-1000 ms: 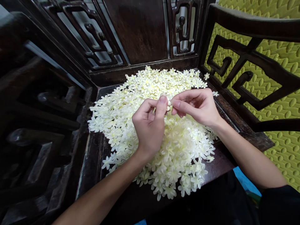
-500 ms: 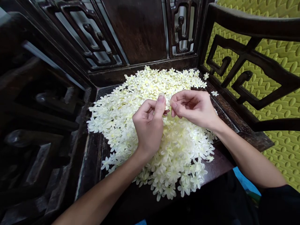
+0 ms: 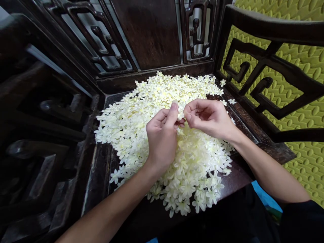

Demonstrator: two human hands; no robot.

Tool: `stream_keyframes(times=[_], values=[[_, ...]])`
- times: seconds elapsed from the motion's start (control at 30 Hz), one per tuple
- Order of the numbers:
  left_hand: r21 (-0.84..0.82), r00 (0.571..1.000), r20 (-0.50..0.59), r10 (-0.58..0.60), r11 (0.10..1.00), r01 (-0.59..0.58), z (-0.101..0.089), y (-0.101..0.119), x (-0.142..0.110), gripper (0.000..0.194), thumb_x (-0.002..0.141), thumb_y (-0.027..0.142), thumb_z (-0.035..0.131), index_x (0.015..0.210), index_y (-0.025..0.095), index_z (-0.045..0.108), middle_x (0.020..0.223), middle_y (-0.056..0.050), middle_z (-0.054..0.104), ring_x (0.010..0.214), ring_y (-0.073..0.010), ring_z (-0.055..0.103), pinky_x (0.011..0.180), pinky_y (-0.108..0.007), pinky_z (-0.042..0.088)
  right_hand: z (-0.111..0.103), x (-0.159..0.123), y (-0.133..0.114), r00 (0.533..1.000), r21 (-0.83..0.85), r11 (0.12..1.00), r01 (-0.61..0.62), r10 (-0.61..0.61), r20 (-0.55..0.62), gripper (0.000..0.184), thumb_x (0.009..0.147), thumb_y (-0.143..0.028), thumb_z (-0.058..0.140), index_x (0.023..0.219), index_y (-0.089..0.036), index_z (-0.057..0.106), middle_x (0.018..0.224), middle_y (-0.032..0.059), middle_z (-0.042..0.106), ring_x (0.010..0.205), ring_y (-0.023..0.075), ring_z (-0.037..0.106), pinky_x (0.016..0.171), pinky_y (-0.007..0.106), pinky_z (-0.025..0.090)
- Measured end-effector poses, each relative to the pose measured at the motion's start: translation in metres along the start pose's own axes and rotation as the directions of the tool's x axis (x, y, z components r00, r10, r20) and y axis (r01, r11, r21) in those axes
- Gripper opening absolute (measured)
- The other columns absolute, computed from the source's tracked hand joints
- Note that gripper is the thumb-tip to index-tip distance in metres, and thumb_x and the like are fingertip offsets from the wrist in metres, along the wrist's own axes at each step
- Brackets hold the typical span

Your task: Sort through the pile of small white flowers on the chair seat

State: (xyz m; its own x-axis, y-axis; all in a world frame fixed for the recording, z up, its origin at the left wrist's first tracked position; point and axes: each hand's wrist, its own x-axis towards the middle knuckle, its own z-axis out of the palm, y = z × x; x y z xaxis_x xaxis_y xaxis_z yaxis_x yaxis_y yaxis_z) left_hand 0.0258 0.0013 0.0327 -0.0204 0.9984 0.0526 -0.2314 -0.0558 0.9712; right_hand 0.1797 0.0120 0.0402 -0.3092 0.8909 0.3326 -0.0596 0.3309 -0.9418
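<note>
My left hand is closed, its thumb up and pressed against the bent fingers. A small white flower with rounded petals shows at its fingertips. Close by on the right, my right hand pinches thumb and index finger together at the flower's edge; what lies inside that pinch is hidden. Both hands hover over the middle of a broad heap of white flowers with pale yellow centres, spread over a dark wooden chair seat.
A carved chair back rises behind the heap. Openwork armrests stand on the left and right. A few loose flowers lie near the right armrest. Beyond it is a yellow-green textured surface.
My left hand has shifted slightly right, and more of the small flower shows between the hands. A loose flower now shows above my right hand. The heap looks unchanged.
</note>
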Motion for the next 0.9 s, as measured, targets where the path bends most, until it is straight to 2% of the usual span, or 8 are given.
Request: stream_keyframes(times=[0.1,0.2,0.3,0.37,0.53,0.67,0.8,0.9], values=[[-0.059,0.994,0.057,-0.095,0.993,0.098,-0.001,0.001,0.001,0.04,0.088,0.058,0.069,0.076,0.021,0.061,0.075,-0.002,0.061,0.063,-0.0106,0.053,0.052,-0.026,0.039,-0.001,0.001,0.003,1.0,0.084,0.996,-0.014,0.011,0.029,0.009,0.085,-0.016,0.075,0.092,-0.011,0.07,0.077,0.0019,0.069,0.062,0.0059,0.059,0.051,0.016,0.045],[-0.155,0.98,0.116,-0.159,0.972,0.176,-0.002,0.001,0.004,0.027,0.088,0.048,0.073,0.088,0.022,0.066,0.083,-0.002,0.062,0.067,-0.0103,0.055,0.055,-0.024,0.041,-0.003,0.004,0.007,0.999,0.206,0.978,-0.01,0.0,0.047,0.011,0.086,-0.019,0.076,0.091,-0.011,0.07,0.08,0.0038,0.072,0.06,0.0052,0.061,0.052,0.016,0.048],[-0.288,0.965,0.157,-0.211,0.925,0.249,-0.003,-0.001,0.01,0.017,0.091,0.037,0.07,0.09,0.021,0.067,0.084,-0.002,0.059,0.069,-0.0101,0.053,0.059,-0.023,0.045,-0.005,0.007,0.009,0.999,0.314,0.949,-0.022,0.011,0.038,0.013,0.088,-0.023,0.076,0.087,-0.012,0.07,0.07,0.0008,0.068,0.054,0.0048,0.058,0.05,0.018,0.047],[-0.323,0.968,0.155,-0.198,0.916,0.239,-0.004,-0.004,0.013,0.02,0.094,0.038,0.066,0.087,0.019,0.066,0.083,-0.003,0.057,0.071,-0.011,0.053,0.063,-0.024,0.047,-0.007,0.009,0.008,1.0,0.359,0.933,-0.027,0.02,0.021,0.017,0.089,-0.028,0.076,0.085,-0.013,0.07,0.062,-0.0023,0.062,0.051,0.0048,0.055,0.049,0.019,0.045],[-0.196,0.993,0.043,-0.11,0.974,0.116,-0.008,-0.01,0.014,0.029,0.089,0.047,0.072,0.089,0.02,0.062,0.084,-0.003,0.057,0.075,-0.0126,0.057,0.067,-0.026,0.051,-0.011,0.013,0.005,0.991,0.263,0.965,0.018,0.017,-0.133,0.025,0.085,-0.035,0.08,0.081,-0.014,0.068,0.056,-0.0041,0.058,0.048,0.0052,0.051,0.047,0.02,0.043],[-0.092,0.992,-0.084,0.095,0.99,-0.103,-0.008,-0.009,0.013,0.027,0.088,0.034,0.076,0.108,0.028,0.058,0.095,-0.002,0.06,0.082,-0.0137,0.062,0.069,-0.025,0.053,-0.009,0.013,0.005,0.956,0.028,0.998,0.053,-0.043,-0.289,0.015,0.084,-0.023,0.077,0.078,-0.013,0.069,0.06,-0.0026,0.062,0.051,0.0051,0.054,0.049,0.018,0.045],[0.118,0.955,-0.025,0.294,0.95,-0.289,-0.005,-0.007,0.01,0.013,0.092,0.034,0.07,0.099,0.022,0.067,0.1,-0.004,0.065,0.072,-0.0109,0.061,0.068,-0.026,0.054,-0.006,0.011,0.007,0.955,-0.071,0.997,0.042,-0.061,-0.29,0.006,0.082,-0.016,0.075,0.083,-0.013,0.071,0.068,-0.0011,0.067,0.056,0.0064,0.058,0.053,0.018,0.048],[0.224,0.95,0.022,0.312,0.925,-0.309,-0.003,-0.006,0.008,0.02,0.091,0.039,0.071,0.094,0.019,0.073,0.1,-0.006,0.069,0.072,-0.0113,0.062,0.068,-0.025,0.053,-0.004,0.009,0.008,0.97,-0.049,0.998,0.044,-0.054,-0.238,0.013,0.082,-0.023,0.078,0.085,-0.012,0.072,0.07,0.0001,0.068,0.058,0.0075,0.06,0.054,0.019,0.05]])
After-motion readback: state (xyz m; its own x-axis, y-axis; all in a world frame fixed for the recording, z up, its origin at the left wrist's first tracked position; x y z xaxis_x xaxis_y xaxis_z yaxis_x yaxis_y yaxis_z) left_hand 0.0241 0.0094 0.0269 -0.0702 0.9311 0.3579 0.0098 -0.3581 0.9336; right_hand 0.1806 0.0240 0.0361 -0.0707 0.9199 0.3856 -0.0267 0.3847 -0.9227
